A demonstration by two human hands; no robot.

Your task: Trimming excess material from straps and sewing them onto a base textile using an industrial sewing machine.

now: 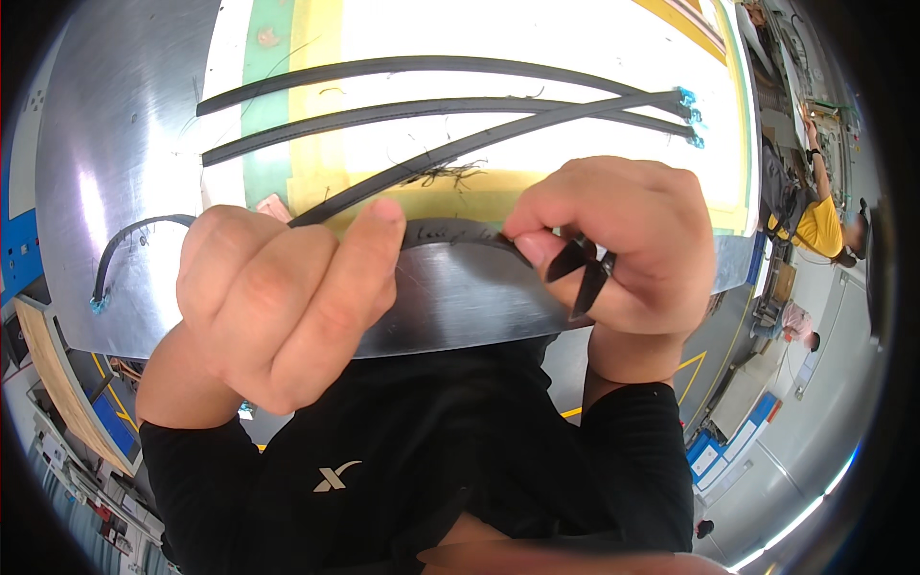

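We are observing a black strip (pixel 455 233) bowing between both hands above the counter's (pixel 134 192) near edge. The left hand (pixel 278 297) is grasping it; the right hand (pixel 623 249) is pinching it while also carrying dark pointed blades (pixel 591 287). Three similar strips (pixel 412 64) are lying on the far side.

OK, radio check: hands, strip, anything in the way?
Left hand, right hand holding dark strip. Right hand holds pointed black tool. Loose threads beyond, clear of held strip.
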